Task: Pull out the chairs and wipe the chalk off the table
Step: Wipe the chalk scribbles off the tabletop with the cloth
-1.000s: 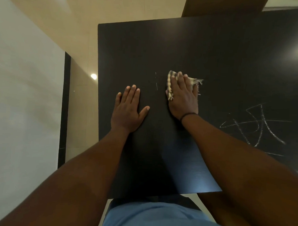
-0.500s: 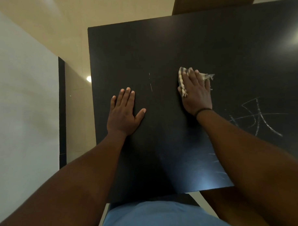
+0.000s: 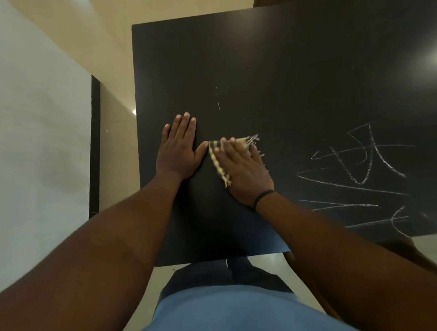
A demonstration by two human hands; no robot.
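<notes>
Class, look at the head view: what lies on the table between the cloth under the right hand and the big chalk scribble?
Only bare dark table. In the head view, nothing lies between the cloth and the chalk scribble.

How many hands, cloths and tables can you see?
Hands: 2, the left hand flat on the table and the right hand pressing the cloth.
Cloths: 1, the striped cloth.
Tables: 1, the black table.
Total: 4.
</notes>
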